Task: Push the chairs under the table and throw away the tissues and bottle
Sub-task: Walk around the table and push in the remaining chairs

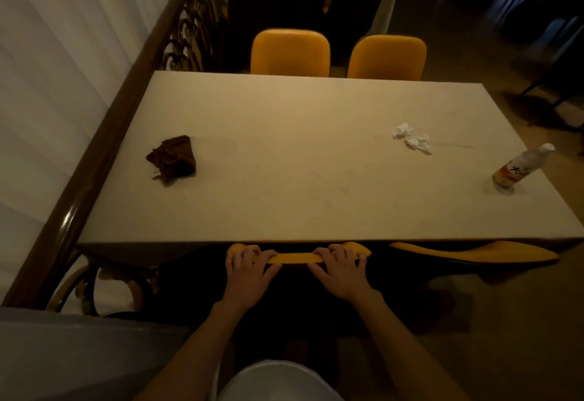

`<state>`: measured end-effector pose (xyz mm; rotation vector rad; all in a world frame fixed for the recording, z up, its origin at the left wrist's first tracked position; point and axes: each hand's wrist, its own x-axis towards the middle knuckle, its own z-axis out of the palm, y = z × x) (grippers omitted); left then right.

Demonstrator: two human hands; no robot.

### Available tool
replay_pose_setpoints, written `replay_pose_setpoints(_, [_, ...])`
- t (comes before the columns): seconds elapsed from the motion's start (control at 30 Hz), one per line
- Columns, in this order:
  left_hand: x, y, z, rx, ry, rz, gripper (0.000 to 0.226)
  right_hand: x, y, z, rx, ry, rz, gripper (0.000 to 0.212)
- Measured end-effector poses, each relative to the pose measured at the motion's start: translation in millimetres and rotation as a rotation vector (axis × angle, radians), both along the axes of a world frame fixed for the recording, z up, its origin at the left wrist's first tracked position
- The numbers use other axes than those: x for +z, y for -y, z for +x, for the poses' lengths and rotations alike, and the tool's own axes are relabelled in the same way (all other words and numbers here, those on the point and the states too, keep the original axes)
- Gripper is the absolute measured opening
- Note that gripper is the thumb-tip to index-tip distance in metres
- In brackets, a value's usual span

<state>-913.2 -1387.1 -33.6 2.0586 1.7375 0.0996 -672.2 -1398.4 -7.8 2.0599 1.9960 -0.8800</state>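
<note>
Both hands clamped on the top edge of a yellow chair back at the table's near edge.

The left hand (248, 269) and right hand (339, 269) curl their fingers over the chair (295, 258) at lower centre, its back just at the edge of the table (284, 211). A second yellow chair (474, 252) sits to its right, also at that edge. On the tabletop, crumpled tissues (412, 139) lie right of centre, a bottle (521, 165) stands at the far right, and a brown cloth (172, 160) lies at left. Two more yellow chairs (290, 53) stand at the far edge, upper centre of the frame.
</note>
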Motion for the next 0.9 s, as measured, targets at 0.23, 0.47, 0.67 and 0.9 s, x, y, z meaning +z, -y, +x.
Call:
replay_pose_setpoints(0.23, [31, 14, 0, -0.039, 0.068, -0.050, 0.083, 16, 24, 0, -0.038, -0.059, 0.000, 0.058])
replay_pose_setpoints(0.47, [51, 41, -6, -0.075, 0.193, 0.081, 0.064, 35, 41, 0, -0.076, -0.081, 0.120, 0.049])
replay_pose_setpoints(0.67, [64, 61, -3, -0.110, 0.146, 0.276, 0.047, 48, 69, -6, -0.171, -0.093, 0.339, 0.036])
replay_pose_setpoints(0.9, [85, 77, 5, -0.009, 0.084, 0.472, 0.040, 60, 89, -23, -0.230, 0.019, 0.584, 0.047])
